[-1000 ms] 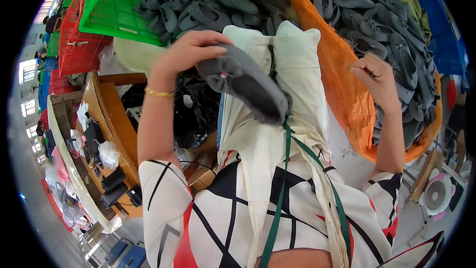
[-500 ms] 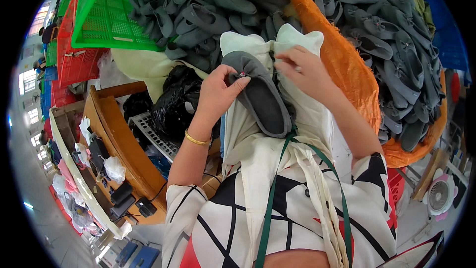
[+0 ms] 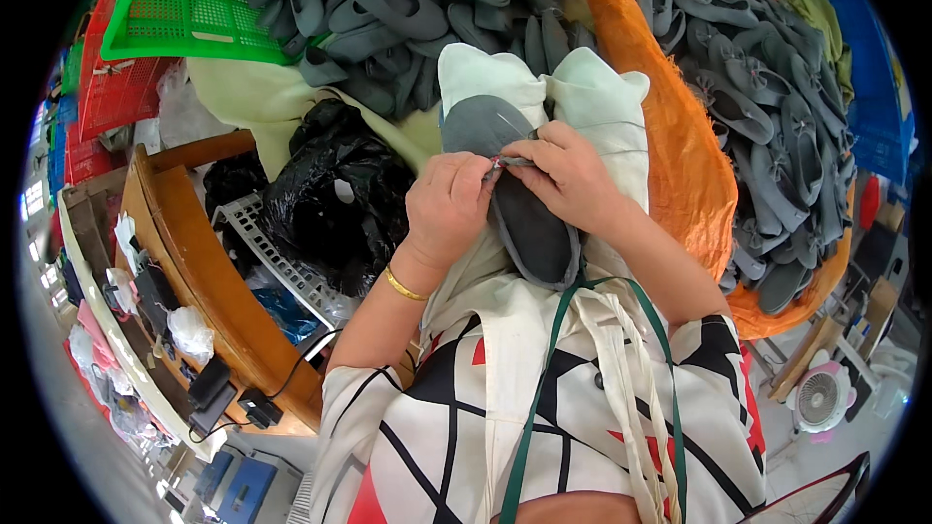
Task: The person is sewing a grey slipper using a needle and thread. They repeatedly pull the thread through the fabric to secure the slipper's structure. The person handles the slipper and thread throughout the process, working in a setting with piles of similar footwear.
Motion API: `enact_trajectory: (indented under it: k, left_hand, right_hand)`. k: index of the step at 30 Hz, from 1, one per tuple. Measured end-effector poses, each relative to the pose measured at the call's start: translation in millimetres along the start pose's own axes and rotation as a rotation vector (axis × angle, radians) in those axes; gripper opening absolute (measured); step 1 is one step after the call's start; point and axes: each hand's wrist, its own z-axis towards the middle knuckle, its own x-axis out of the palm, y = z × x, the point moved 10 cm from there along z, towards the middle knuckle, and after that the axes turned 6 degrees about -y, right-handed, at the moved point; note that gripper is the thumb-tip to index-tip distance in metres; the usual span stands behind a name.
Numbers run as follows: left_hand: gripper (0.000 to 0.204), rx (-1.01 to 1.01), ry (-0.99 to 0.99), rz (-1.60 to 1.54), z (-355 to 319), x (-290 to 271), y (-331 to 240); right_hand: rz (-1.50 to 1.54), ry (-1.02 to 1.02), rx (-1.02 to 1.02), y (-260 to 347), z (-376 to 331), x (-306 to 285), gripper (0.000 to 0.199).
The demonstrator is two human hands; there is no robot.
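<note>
Grey slipper (image 3: 515,204) lying on the cream cloth (image 3: 592,97) over the lap, pinched at its upper rim by left hand (image 3: 449,209) and right hand (image 3: 568,175), both grips narrow. Apparently mid-trimming or stitching; calls for steady fingertip work next. Heaps of grey slippers (image 3: 767,107) beyond.

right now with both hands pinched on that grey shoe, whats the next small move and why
Probably draw the right hand up and away to pull the stitch snug. Both hands meet at one spot on the rim of the grey shoe lying on the lap; the left hand pinches the edge there, and something small and shiny, perhaps a needle, shows between the fingertips.
</note>
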Motion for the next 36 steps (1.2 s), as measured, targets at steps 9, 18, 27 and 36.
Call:
enact_trajectory:
  k: [9, 18, 27, 36]
  left_hand:
    - [0.018, -0.318, 0.235, -0.112, 6.9, 13.1, 27.2]
    - [0.021, -1.121, 0.309, -0.755, -26.7, 37.9, 68.6]
    - [0.019, -1.017, 0.224, -0.789, -26.8, 47.2, 72.1]
    - [0.017, -0.880, 0.202, -0.498, -30.5, 33.4, 87.5]
  right_hand:
    - [-0.174, 0.361, 0.185, -8.6, 4.7, 11.2, 0.028]
    - [-0.535, 0.176, 0.033, -2.2, 26.4, -50.2, 0.021]
    - [1.617, -0.590, 0.850, -49.4, -11.6, 18.1, 0.029]
    - [1.778, -0.417, 0.787, -41.3, -51.2, 13.8, 0.031]
